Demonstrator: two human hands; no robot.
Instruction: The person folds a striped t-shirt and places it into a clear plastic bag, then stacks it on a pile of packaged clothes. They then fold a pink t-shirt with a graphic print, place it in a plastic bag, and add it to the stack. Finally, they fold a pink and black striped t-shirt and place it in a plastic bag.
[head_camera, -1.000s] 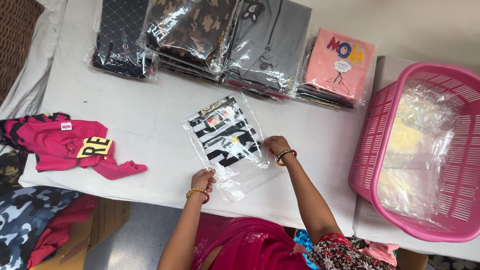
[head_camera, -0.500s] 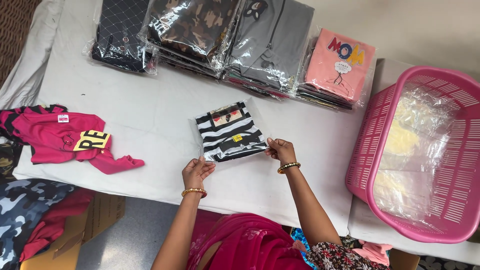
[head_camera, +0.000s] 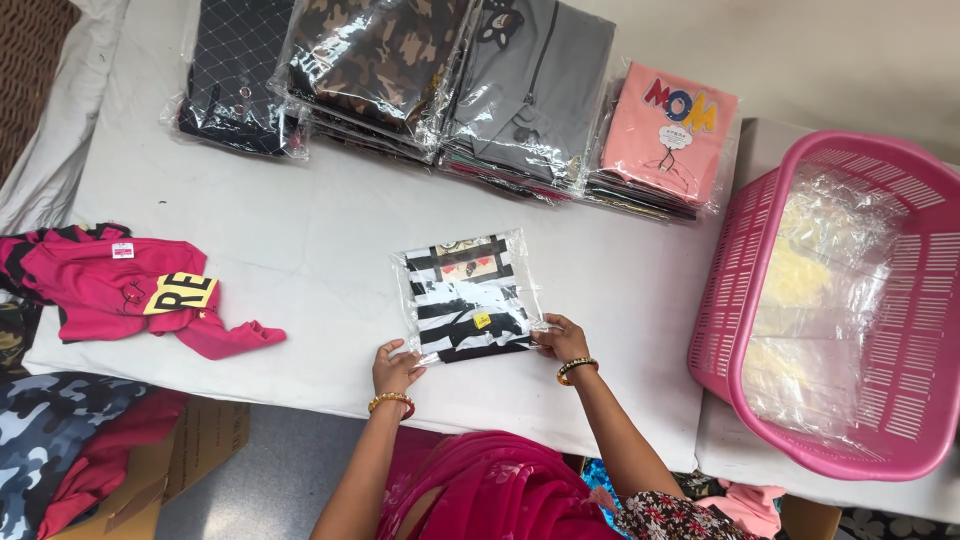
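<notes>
While I watch from the head camera, the white tabletop (head_camera: 300, 250) fills most of the view, and on its right, at three o'clock, stands a big pink basket (head_camera: 905, 280) lined with crinkled clear plastic. Across twelve o'clock I see a row of bagged garment stacks: a black quilted pack (head_camera: 235, 75) at eleven, a camouflage pack (head_camera: 385, 55) beside it, a grey pack (head_camera: 540, 85) touching that, and a pink printed pack (head_camera: 665, 140) at one o'clock. At nine o'clock a loose magenta shirt (head_camera: 110, 290) with a yellow patch lies crumpled on the tabletop, and below it at seven o'clock blue camouflage cloth (head_camera: 50, 430) hangs off a cardboard box. Near the centre, just toward six o'clock, lies the striped garment in its clear bag (head_camera: 468, 298), flat on the tabletop and slightly tilted. My left hand (head_camera: 396, 368) pinches the bag's lower left corner between thumb and fingers, and my right hand (head_camera: 562, 340) pinches the lower right edge the same way; each wrist carries a gold bangle.
</notes>
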